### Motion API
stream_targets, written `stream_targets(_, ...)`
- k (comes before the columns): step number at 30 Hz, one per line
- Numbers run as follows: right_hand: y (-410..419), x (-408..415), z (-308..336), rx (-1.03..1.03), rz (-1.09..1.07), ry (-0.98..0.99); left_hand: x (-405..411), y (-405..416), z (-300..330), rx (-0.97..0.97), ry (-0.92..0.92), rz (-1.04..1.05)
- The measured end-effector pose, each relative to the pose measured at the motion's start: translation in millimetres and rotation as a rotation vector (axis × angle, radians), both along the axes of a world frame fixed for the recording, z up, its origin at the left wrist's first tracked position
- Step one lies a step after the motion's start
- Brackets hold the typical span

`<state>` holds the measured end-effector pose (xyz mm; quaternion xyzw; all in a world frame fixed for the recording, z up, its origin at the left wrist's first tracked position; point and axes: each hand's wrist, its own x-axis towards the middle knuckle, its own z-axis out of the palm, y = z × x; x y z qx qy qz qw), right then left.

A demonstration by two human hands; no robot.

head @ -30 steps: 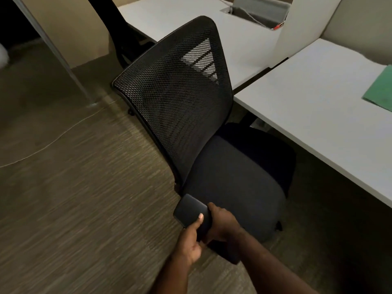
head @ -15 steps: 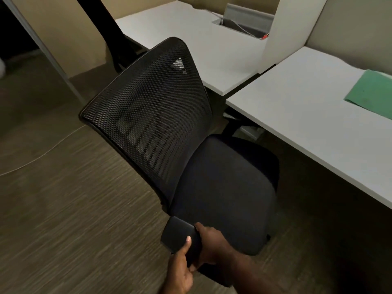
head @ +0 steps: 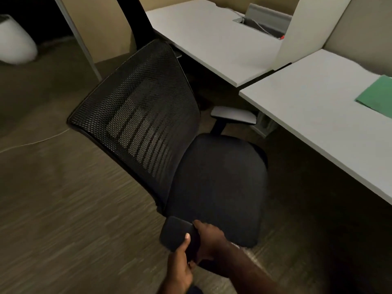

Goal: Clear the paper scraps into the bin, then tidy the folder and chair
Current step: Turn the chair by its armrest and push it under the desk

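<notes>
Chair (head: 216, 179) with the black mesh back stands on the carpet, near the white desk (head: 318, 115) but not yet tucked under it. Its seat points toward the desk on the right, so a push from here would roll it in. Both hands hold the near armrest (head: 176, 232), which makes a good handle for steering. The left hand (head: 180, 268) wraps around the armrest from below with its thumb on top, and the right hand (head: 209, 240) has its fingers curled over the far side of the same pad. The far armrest (head: 233, 116) sits just beside the desk edge. The green folder (head: 377, 96) lies flat on the desk at the far right. I think the chair is the step in hand.
</notes>
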<state>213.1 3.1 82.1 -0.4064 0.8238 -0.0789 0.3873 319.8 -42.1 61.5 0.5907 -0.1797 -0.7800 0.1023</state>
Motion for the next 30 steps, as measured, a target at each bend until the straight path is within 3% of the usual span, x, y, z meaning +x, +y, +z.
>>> stream_targets(12, 29.3, 32.6, 7.7, -0.002, 0.130, 0.046, 36.5, 34.9, -1.8, -0.044, 0.058, 0.112)
stream_targets(30, 31.1, 55.1, 4.6, -0.040, 0.171, 0.117, 55.9, 34.1, -14.5, -0.080, 0.063, 0.070)
